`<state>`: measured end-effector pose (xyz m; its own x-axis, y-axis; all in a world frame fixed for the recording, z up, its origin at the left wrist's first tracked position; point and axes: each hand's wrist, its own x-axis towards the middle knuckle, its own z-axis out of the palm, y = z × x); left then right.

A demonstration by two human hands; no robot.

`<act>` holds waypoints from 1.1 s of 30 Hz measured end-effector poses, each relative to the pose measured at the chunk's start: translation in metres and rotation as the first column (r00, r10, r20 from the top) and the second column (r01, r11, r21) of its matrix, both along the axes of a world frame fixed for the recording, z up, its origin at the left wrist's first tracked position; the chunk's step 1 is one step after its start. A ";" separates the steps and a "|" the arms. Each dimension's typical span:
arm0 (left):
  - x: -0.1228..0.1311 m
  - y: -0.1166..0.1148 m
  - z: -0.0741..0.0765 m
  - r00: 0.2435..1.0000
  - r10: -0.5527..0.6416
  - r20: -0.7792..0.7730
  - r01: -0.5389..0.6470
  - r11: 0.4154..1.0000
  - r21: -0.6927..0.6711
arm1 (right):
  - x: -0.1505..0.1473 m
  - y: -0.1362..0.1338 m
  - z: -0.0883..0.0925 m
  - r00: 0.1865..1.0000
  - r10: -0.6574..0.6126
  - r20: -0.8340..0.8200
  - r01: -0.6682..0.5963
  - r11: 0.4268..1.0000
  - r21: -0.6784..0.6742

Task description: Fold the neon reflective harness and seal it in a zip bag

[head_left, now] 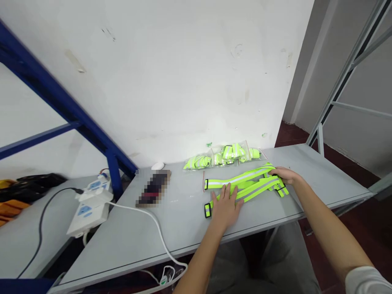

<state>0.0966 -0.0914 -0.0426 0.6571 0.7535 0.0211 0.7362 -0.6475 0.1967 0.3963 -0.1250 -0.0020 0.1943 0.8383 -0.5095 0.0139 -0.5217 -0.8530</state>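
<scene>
Neon yellow-green reflective straps [254,190] with silver stripes and black buckles lie folded lengthwise on the grey table. My left hand [226,206] rests flat across their left part, fingers spread, close to two black buckles. At the right end, my right hand [283,174] has its fingers closed on the folded straps; its fingertips are partly hidden. A short red line beside the upper left buckle looks like a plastic bag's seal. Behind the straps, several clear zip bags [228,157] with similar rolled neon straps lie along the wall.
A pixelated flat object [153,188] lies on the left of the table [180,216], with a small white item [158,165] behind it. A white power strip [90,212] and its cable [159,228] run along the left edge. A blue metal frame [114,173] stands there.
</scene>
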 end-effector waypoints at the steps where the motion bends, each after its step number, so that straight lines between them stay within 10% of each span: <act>1: 0.001 -0.002 0.001 1.000 0.010 0.014 -0.011 1.000 0.010 | -0.001 -0.001 -0.002 0.999 -0.012 -0.043 0.013 1.000 0.017; 5: 0.021 -0.013 0.012 0.990 0.030 0.135 -0.045 0.993 0.112 | -0.003 -0.003 -0.010 0.987 -0.071 -0.147 0.081 0.994 0.068; 10: 0.084 0.000 0.030 0.929 -0.288 0.232 0.254 0.953 0.164 | -0.006 -0.004 -0.015 0.968 -0.117 -0.223 0.144 0.983 0.110; 15: 0.134 0.028 0.020 0.914 -0.339 0.224 0.335 0.941 0.058 | -0.009 -0.002 -0.024 0.934 -0.156 -0.322 0.216 0.963 0.159; 25: 0.137 0.026 -0.004 0.967 -0.166 0.192 0.157 0.986 0.063 | -0.027 -0.012 -0.021 0.843 -0.162 -0.512 0.296 0.936 0.191; 33: 0.130 0.031 -0.004 0.922 -0.351 0.160 0.364 0.930 -0.054 | -0.030 -0.006 -0.022 0.805 -0.253 -0.536 0.375 0.918 0.130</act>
